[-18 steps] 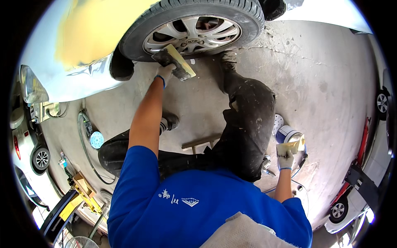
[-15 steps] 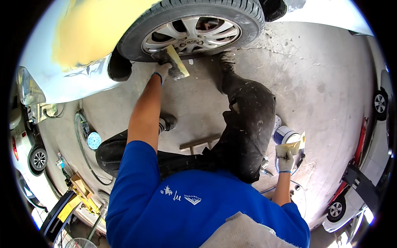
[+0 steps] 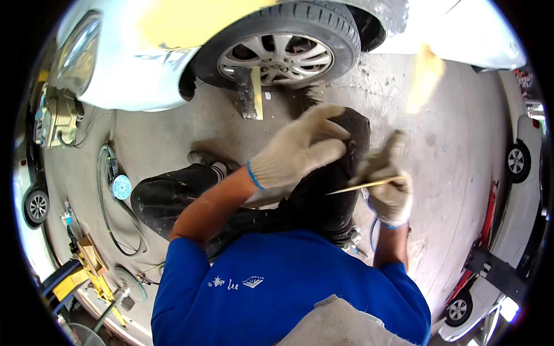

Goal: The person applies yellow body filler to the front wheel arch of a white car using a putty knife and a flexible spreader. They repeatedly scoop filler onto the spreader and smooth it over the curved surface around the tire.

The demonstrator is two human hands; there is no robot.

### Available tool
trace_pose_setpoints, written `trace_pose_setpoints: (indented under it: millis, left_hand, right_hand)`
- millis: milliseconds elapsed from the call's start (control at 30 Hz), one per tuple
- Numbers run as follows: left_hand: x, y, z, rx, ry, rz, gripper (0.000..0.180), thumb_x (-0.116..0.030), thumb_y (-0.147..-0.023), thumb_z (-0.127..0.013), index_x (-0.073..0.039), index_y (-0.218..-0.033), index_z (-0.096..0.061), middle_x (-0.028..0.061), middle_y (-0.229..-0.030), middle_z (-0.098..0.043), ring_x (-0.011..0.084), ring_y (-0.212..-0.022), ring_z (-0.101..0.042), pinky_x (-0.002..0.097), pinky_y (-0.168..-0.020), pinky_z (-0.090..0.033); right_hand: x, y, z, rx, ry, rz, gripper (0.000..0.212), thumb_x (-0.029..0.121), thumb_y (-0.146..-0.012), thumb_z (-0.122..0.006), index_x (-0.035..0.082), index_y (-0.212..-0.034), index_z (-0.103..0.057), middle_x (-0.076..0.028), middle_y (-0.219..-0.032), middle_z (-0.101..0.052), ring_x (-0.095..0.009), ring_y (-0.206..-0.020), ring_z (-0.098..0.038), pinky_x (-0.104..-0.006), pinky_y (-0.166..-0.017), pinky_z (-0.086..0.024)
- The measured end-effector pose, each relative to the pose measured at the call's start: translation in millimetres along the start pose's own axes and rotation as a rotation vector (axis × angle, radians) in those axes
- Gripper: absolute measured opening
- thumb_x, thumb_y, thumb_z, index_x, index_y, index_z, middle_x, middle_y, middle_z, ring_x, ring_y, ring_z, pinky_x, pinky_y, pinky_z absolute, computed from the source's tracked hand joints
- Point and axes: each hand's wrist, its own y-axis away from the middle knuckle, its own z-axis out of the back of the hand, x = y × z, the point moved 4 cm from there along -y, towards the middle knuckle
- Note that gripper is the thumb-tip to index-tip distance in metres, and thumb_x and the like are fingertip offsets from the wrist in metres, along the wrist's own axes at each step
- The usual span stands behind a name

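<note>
My gloved left hand (image 3: 300, 144) is in front of my raised knee, holding nothing, fingers apart. Between the gloved fingers of my right hand (image 3: 389, 199) is a thin, pale yellow spreader (image 3: 369, 185), seen edge-on; that hand is partly smeared by motion. Beyond it, to the upper right, a second yellowish flat piece (image 3: 426, 78) shows as a blur, apart from both hands. A dark board with a yellow edge (image 3: 250, 92) stands or lies by the wheel (image 3: 280, 57); whether it leans on the tyre I cannot tell.
Close ahead is a white car body (image 3: 138, 75) with a yellow patch (image 3: 179, 26). To the left, a sander with a blue round pad (image 3: 121, 187) and its hose lie on the floor. Other cars (image 3: 513, 225) stand along the right side.
My left hand has let go of the board by the wheel and come back toward me. My right hand has moved up and inward; one yellowish piece has left it and is at the upper right.
</note>
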Motion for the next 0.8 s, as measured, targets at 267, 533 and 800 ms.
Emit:
trace_pose_setpoints:
  millis: [267,533,800]
  left_hand:
    - [-26.6,65.3,38.4,-0.266,-0.025,-0.033,0.017,-0.004,-0.096,-0.055,-0.001,-0.112,-0.053,0.0049,-0.096,-0.061,0.0103,-0.082,-0.059,0.0267,-0.072,-0.051]
    - [-7.3,100.4,64.1,-0.672,-1.070,-0.482,0.060,-0.005,-0.087,-0.068,0.000,-0.144,-0.048,0.0176,-0.115,-0.058,0.0330,-0.093,-0.059,0.0399,-0.083,-0.051]
    - [76.8,119.9,52.2,-0.510,-0.979,0.132,0.063,-0.007,-0.091,-0.057,-0.003,-0.152,-0.040,0.0242,-0.117,-0.055,0.0443,-0.104,-0.059,0.0473,-0.088,-0.051]
  right_hand:
    - [-28.3,-18.6,-78.5,0.193,0.221,-0.384,0.026,0.003,-0.091,-0.064,-0.001,-0.116,-0.070,-0.003,-0.111,-0.067,-0.011,-0.098,-0.064,-0.0265,-0.091,-0.052]
    - [-30.8,-46.1,-136.2,-0.015,-0.360,-0.443,0.041,0.013,-0.095,-0.056,-0.001,-0.134,-0.055,-0.013,-0.115,-0.067,-0.023,-0.096,-0.071,-0.0387,-0.080,-0.062]
    - [-16.8,-84.4,-130.2,0.066,-0.396,-0.275,0.048,0.010,-0.095,-0.060,-0.003,-0.140,-0.049,-0.016,-0.121,-0.066,-0.026,-0.107,-0.069,-0.0397,-0.089,-0.061]
